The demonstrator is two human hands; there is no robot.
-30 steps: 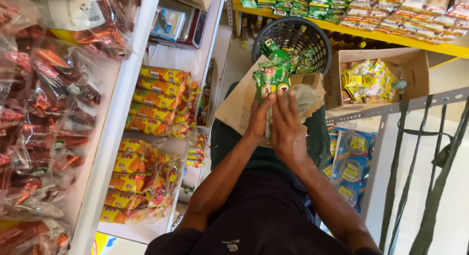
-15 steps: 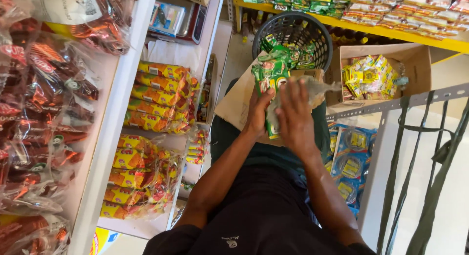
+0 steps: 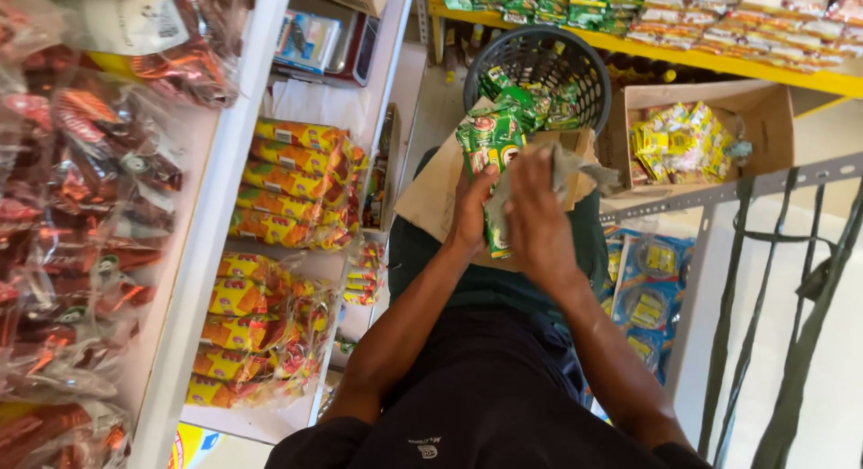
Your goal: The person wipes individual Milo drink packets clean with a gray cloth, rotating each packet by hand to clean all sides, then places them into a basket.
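Standing in a narrow shop aisle, I look down past my dark shirt at shelves on both sides. Far to my left, a white shelf edge (image 3: 211, 226) runs up the view, with red-brown snack bags in clear wrap (image 3: 76, 199) crowding in front of it. Just beyond it, yellow and orange packet bundles (image 3: 292, 186) lie stacked on the lower white shelves, more of them below.

At the middle, my left hand (image 3: 469, 213) has its fingers curled around a strip of green sachets (image 3: 493, 150), held upright from behind, over a flattened piece of brown cardboard (image 3: 431, 199) resting across my lap. My right hand (image 3: 538, 217) lies flat against the front of the strip, fingers together and pressing a crumpled grey cloth (image 3: 575, 168) onto it; whether they grip the cloth I cannot tell.

Behind the hands a dark plastic basket (image 3: 539, 51) holds more green sachets. To its right, an open cardboard box (image 3: 764, 119) holds yellow packets, under a yellow shelf (image 3: 719, 69) lined with small packs. Grey metal racking (image 3: 719, 199) crosses at right, with blue-packaged goods (image 3: 643, 307) below it.
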